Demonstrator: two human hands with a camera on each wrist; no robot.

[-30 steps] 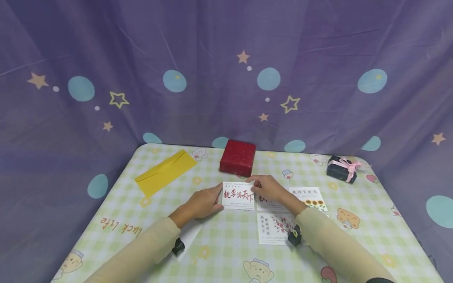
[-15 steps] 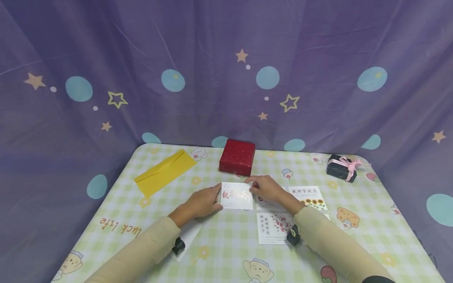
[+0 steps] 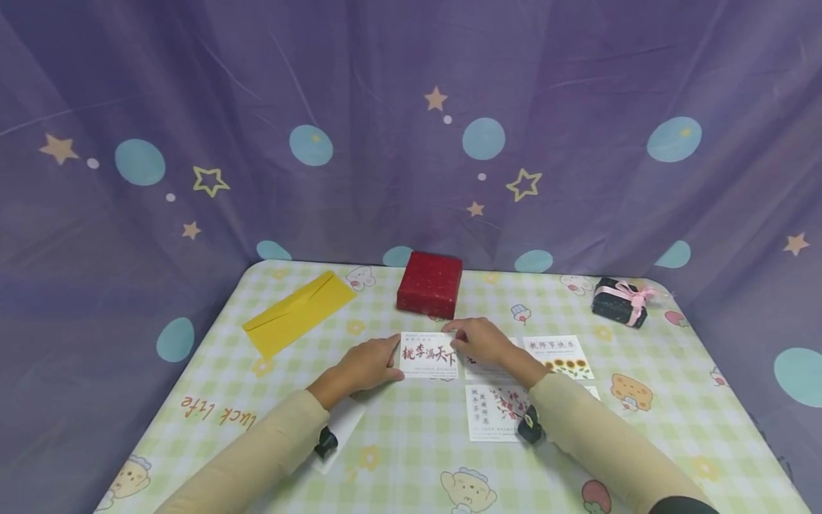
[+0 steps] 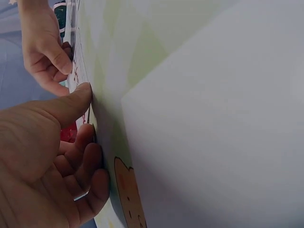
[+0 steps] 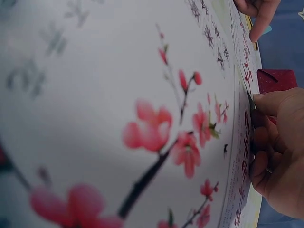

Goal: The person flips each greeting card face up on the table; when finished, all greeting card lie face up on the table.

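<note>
A white greeting card (image 3: 429,364) with red Chinese writing lies mid-table, held at its sides by both hands. My left hand (image 3: 366,368) has its thumb and index finger at the card's left edge; in the left wrist view the other fingers are curled against the tabletop. At the upper right corner, my right hand (image 3: 484,341) pinches the card between thumb and forefinger. Beneath that hand, a second card (image 3: 481,369) is partly covered. A sunflower card (image 3: 559,355) and a pink-blossom card (image 3: 489,414) lie beside and below it, the latter filling much of the right wrist view.
Behind the held card sits a red box (image 3: 429,284). A yellow envelope (image 3: 298,314) lies back left, and a black gift box (image 3: 618,305) with pink ribbon stands back right. Under the left forearm shows a white sheet (image 3: 343,432). A purple curtain (image 3: 385,128) hangs behind the table.
Glare crossed the held card half a second ago and is gone now, so its writing reads clearly again. Both hands keep nearly the same places; the head view has shifted slightly.
</note>
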